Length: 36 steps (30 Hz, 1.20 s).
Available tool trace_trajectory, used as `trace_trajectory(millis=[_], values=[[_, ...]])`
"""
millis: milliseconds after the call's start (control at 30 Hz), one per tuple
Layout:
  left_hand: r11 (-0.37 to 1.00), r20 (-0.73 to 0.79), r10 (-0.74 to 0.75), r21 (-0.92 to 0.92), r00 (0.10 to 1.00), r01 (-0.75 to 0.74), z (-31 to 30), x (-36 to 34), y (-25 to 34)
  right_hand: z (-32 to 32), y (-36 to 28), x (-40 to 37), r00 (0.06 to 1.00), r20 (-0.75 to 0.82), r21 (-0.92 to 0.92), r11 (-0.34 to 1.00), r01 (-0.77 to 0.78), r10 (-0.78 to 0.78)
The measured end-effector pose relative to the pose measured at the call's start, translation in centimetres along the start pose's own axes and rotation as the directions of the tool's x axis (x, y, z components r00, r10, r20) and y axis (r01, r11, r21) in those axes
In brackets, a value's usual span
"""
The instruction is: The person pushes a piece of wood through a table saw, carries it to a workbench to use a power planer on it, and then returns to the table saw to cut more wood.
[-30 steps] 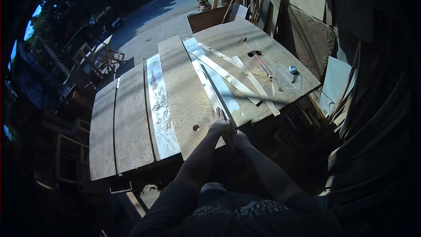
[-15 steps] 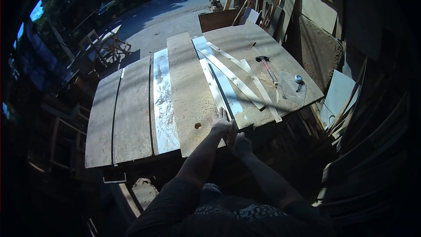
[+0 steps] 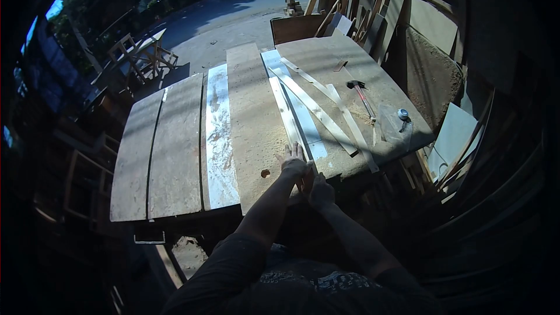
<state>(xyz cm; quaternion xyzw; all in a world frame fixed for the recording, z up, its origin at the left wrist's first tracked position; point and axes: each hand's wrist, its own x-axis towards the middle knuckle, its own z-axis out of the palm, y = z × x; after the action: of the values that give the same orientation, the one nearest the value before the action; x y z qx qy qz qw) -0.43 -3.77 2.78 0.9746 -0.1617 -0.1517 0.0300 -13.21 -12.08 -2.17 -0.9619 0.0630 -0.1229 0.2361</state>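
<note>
My left hand (image 3: 295, 164) presses on the near end of a pale wooden strip (image 3: 284, 109), its fingers spread over the wood. Close beside it on the right, at the table's front edge, my right hand (image 3: 321, 192) is closed on something I cannot make out. The strip runs lengthwise away from me on the wooden table (image 3: 245, 99), along a dark gap. Just right of it, a longer pale strip (image 3: 315, 111) lies diagonally across a bluish-white band (image 3: 303, 121). Sawdust is scattered left of my left hand, near a round hole (image 3: 265, 173).
A hammer (image 3: 361, 98), a small round container (image 3: 403, 114) and a clear plastic bag (image 3: 392, 125) lie on the table's right side. More thin strips (image 3: 352, 123) lie nearby. Boards (image 3: 429, 20) lean at the right. A wooden frame (image 3: 131, 58) stands at the back left.
The view has shifted slightly, so the table and tools appear a little lower and to the right. My left fingers look more spread; both hands remain at the strip's near end.
</note>
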Motion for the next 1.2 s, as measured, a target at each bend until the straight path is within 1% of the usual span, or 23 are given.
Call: trace_trajectory(millis=[33, 100, 233, 300, 433, 533, 567, 600, 733, 800, 833, 900, 933, 967, 1033, 1100, 1133, 1167, 1200], values=[[1.000, 0.006, -0.003, 0.000, 1.000, 0.003, -0.1, 0.1, -0.1, -0.2, -0.2, 0.2, 1.000, -0.001, 0.000, 1.000, 0.000, 0.000], [1.000, 0.007, -0.006, -0.013, 1.000, 0.006, -0.2, 0.5, -0.1, -0.7, -0.6, 0.7, 0.999, 0.046, 0.039, 0.999, -0.032, 0.030], [1.000, 0.012, -0.003, -0.021, 1.000, 0.003, -0.4, 1.8, -0.6, -0.4, -0.5, 1.6, 0.999, 0.037, 0.033, 0.999, -0.019, 0.018], [1.000, 0.016, 0.003, -0.028, 1.000, -0.003, -0.5, 2.5, -0.9, -0.2, -0.4, 2.1, 0.993, 0.114, 0.042, 0.998, -0.038, 0.033], [0.999, 0.015, 0.022, -0.028, 1.000, -0.022, -0.4, 3.3, -1.4, 0.2, -0.3, 2.8, 0.995, 0.094, 0.000, 0.999, -0.045, 0.045], [0.999, 0.029, 0.023, -0.038, 0.999, -0.021, -0.8, 3.7, -1.6, 2.6, 1.1, 3.5, 0.994, 0.104, -0.028, 0.999, -0.043, 0.046], [0.999, 0.028, 0.024, -0.040, 0.999, -0.022, -0.9, 3.7, -1.6, 3.8, 1.9, 3.6, 1.000, -0.006, -0.004, 1.000, 0.010, -0.010], [0.999, 0.021, 0.022, -0.036, 1.000, -0.021, -1.0, 3.6, -1.6, 3.8, 1.8, 3.8, 0.991, -0.116, 0.013, 0.998, 0.067, -0.065], [0.998, -0.010, 0.024, -0.061, 1.000, -0.024, -1.3, 3.6, -1.6, 3.3, 1.4, 4.2, 0.986, -0.146, 0.000, 0.997, 0.083, -0.082], [0.998, -0.016, 0.022, -0.064, 1.000, -0.023, -1.1, 4.0, -1.8, 3.7, 1.8, 4.9, 1.000, -0.006, 0.061, 0.998, 0.018, -0.017], [0.998, -0.023, 0.018, -0.065, 1.000, -0.019, -1.4, 4.4, -1.9, 4.9, 2.5, 5.6, 1.000, -0.014, 0.055, 0.998, 0.023, -0.022], [0.997, -0.037, 0.026, -0.071, 0.999, -0.029, -2.6, 4.5, -2.0, 7.9, 4.0, 7.5, 0.969, 0.091, 0.209, 0.946, -0.246, 0.232], [0.996, -0.028, 0.025, -0.082, 0.999, -0.027, -2.9, 4.9, -2.2, 5.7, 2.3, 7.6, 0.933, 0.126, 0.324, 0.875, -0.360, 0.337], [0.995, -0.015, 0.022, -0.096, 1.000, -0.023, -2.9, 5.2, -2.3, 3.8, 1.0, 7.8, 0.935, 0.119, 0.322, 0.878, -0.354, 0.333], [0.993, -0.032, 0.015, -0.115, 0.999, -0.018, -2.6, 5.8, -2.6, 1.2, -1.1, 8.4, 0.926, 0.195, -0.007, 0.945, -0.327, 0.322], [0.984, -0.118, 0.022, -0.175, 0.993, -0.043, -2.1, 5.6, -3.2, -0.5, -2.3, 8.6, 0.928, 0.199, -0.010, 0.947, -0.320, 0.315], [0.983, -0.117, 0.014, -0.179, 0.993, -0.035, -1.8, 5.0, -3.2, -0.7, -2.3, 8.8, 0.921, 0.228, 0.033, 0.943, -0.332, 0.316], [0.978, -0.183, -0.037, -0.209, 0.982, -0.003, -1.4, 4.4, -3.1, -0.9, -2.6, 9.1, 0.913, 0.257, 0.076, 0.935, -0.347, 0.317], [0.971, -0.249, -0.088, -0.239, 0.964, 0.027, -1.5, 3.4, -2.9, -1.2, -3.1, 9.6, 0.870, 0.266, 0.160, 0.871, -0.464, 0.415]])
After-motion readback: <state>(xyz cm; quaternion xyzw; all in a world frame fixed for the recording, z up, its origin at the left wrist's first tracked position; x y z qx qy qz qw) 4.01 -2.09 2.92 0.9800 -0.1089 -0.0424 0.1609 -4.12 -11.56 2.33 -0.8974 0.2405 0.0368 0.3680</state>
